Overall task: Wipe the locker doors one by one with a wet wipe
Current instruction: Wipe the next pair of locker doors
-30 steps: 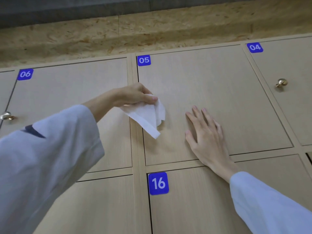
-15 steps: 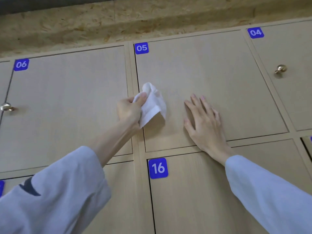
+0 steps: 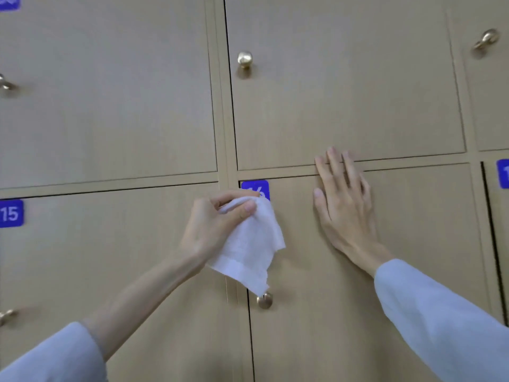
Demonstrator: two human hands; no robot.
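Pinching the wet wipe (image 3: pixel 249 244) at door 16's (image 3: pixel 358 312) top corner, the left hand (image 3: pixel 217 224) is needing flat, overlapping strokes while the right hand (image 3: pixel 343 199), fingers spread flat, is bracing.

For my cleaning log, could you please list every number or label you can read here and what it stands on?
"15": blue tag on the lower left door.
Tag behind the left hand and wipe: partly hidden, not readable for certain.
Tag at right edge: cut off.
Tag at top left: cut off and blurred.
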